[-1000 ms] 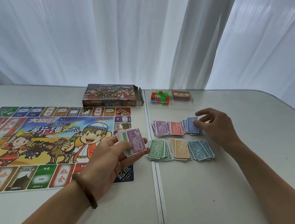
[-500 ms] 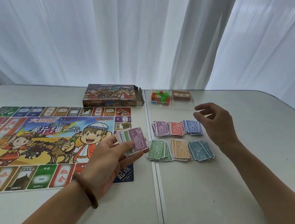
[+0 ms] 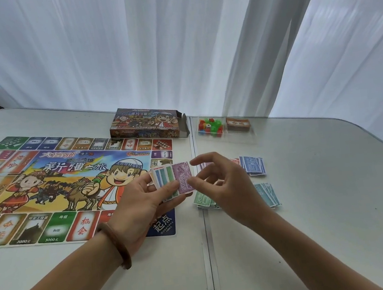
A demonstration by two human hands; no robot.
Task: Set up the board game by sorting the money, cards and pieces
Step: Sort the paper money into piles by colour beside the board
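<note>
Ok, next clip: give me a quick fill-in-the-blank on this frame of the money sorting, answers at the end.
1. The left hand holds a fan of notes whose front note is printed with the number ____.
2. That front note is coloured ____.
3. The bracelet sits on the ____ wrist.
4. The game box lies beyond the board with its end flap ____.

Missing words: 5000; purple; left; open.
</note>
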